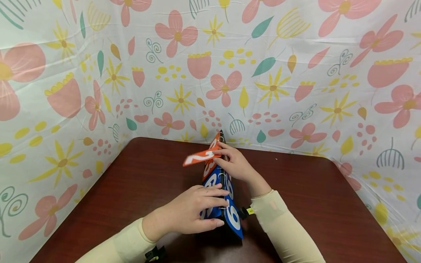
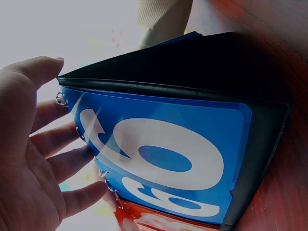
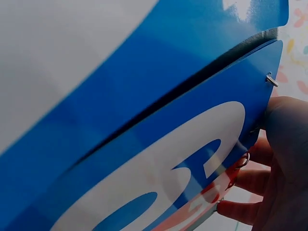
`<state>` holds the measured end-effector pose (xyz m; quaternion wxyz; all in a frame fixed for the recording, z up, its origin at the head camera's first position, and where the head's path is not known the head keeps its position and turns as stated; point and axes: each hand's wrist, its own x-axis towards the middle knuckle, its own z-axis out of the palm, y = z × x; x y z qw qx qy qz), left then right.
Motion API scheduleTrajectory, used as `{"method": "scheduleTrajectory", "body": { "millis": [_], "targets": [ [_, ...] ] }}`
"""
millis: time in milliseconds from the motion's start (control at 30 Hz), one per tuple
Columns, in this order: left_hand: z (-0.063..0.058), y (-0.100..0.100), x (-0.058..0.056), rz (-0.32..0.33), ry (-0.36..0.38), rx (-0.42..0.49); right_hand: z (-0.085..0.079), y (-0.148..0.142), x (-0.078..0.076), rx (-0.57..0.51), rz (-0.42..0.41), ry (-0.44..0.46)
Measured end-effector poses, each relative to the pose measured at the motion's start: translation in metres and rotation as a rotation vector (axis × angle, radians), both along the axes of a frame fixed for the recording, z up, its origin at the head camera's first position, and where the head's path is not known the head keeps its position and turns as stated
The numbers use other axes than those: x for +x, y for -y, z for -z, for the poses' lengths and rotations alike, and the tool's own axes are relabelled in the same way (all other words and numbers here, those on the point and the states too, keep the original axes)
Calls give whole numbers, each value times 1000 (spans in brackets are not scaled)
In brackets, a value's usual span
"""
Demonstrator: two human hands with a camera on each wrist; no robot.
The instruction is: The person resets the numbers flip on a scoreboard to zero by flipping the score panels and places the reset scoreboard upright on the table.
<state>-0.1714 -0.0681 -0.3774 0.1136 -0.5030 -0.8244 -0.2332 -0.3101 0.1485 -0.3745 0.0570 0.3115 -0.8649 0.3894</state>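
Note:
A tent-shaped flip scoreboard with a black cover (image 2: 262, 144) stands on the table, number cards hung on metal rings along its top ridge. Blue cards (image 1: 232, 215) with white numerals are at the near end, red cards (image 1: 209, 168) farther back. My left hand (image 1: 194, 206) lies over the near part of the ridge, fingers extended across the rings. At the far part, my right hand (image 1: 235, 164) has its fingertips along the ridge. A raised red card (image 1: 200, 157) with a white numeral sticks out leftward from the rings, its ring edge right at those fingertips.
The dark red-brown table (image 1: 148, 175) extends around the scoreboard. White cloth with printed flowers (image 1: 276, 87) hangs behind and on both sides. A small black device with a yellow label (image 1: 246, 212) sits by the right wrist.

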Motion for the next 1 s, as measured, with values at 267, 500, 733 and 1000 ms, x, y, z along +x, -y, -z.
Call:
{"method": "scheduleTrajectory", "body": {
  "millis": [267, 500, 733, 1000],
  "targets": [
    [0, 1, -1, 12, 3, 9, -1, -2, 1, 11, -51, 13],
    [-1, 1, 0, 16, 6, 3, 4, -21, -3, -67, -146, 112],
    [-2, 1, 1, 7, 26, -11, 15, -34, -12, -213, -106, 180],
    [-1, 0, 2, 6, 27, -21, 31, -37, -17, -225, -56, 281]
  ]
}}
